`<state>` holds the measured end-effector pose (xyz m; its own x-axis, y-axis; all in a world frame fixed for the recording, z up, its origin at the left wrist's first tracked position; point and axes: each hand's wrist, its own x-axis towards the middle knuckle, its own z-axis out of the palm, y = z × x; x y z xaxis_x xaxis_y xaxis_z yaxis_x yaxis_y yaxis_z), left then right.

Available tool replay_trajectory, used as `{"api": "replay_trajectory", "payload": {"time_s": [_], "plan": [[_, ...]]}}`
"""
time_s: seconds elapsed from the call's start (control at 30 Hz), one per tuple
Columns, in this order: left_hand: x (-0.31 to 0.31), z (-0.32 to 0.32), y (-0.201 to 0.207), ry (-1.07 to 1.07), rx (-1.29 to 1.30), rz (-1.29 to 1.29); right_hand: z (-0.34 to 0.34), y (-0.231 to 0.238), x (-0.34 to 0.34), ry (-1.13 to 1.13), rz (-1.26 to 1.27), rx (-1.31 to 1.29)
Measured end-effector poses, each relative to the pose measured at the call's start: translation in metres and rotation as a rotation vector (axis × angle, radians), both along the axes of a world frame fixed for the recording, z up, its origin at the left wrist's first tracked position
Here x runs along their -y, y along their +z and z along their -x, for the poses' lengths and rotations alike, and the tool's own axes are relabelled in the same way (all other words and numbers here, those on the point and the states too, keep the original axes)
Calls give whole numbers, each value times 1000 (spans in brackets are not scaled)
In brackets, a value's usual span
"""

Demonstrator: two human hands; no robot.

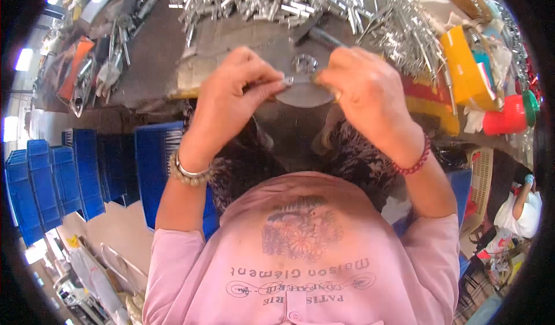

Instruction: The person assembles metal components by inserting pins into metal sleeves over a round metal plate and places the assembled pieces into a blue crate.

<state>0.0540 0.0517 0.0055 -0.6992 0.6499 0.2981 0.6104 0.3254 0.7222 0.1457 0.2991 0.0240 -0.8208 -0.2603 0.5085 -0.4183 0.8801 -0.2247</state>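
bench: grey worktop (pixel 156 53) along the top of the view, worn and dusty, front edge curved by the lens
room: workshop; bright window patches at far left, floor clutter at lower left
metal stock: big heap of short silver metal pieces (pixel 272 1) across the back of the bench; a second fan of thin silver rods (pixel 404 33) to the right of it
hammer: dark hammer head and handle (pixel 321 33) lying on the bench just behind the hands
round plate: grey disc (pixel 303 97) on the bench edge directly under the hands, a small shiny round part (pixel 304 63) above it
small part: short silver metal piece (pixel 295 80) held between both hands, above the disc, at centre top of view
left hand: left hand (pixel 231 94) pinched narrow on the left end of the small part; bead and metal bracelets at the wrist
right hand: right hand (pixel 364 88) closed narrow on the right end of the same part; red bead bracelet at the wrist
obstruction: both hands cover most of the part, only its middle shows
bins: stacked blue plastic crates (pixel 46 180) at left below the bench; one more blue crate (pixel 156 163) beside the left forearm
containers right: yellow box (pixel 462 65) on the bench's right end; red bottle with green cap (pixel 511 114) just below it
left bench end: orange-handled tools and grey scrap (pixel 87 71)
other person: someone in white (pixel 523 206) at far right, low down
clothing: pink shirt with a floral print fills the lower centre
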Motion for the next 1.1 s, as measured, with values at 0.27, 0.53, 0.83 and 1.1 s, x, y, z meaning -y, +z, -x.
{"api": "replay_trajectory", "payload": {"time_s": [0.27,0.53,0.83,1.1], "plan": [[-2,1,-9,29,109,-95,-38,-4,-8,65,325,116],[-5,-1,-3,27,80,-49,-99,-136,-23,-141,461,758],[-2,-2,-7,65,18,-9,-100,-200,-15,-262,51,839],[-5,-4,-10,55,-31,-8,-103,-195,-16,-363,82,957]]}}
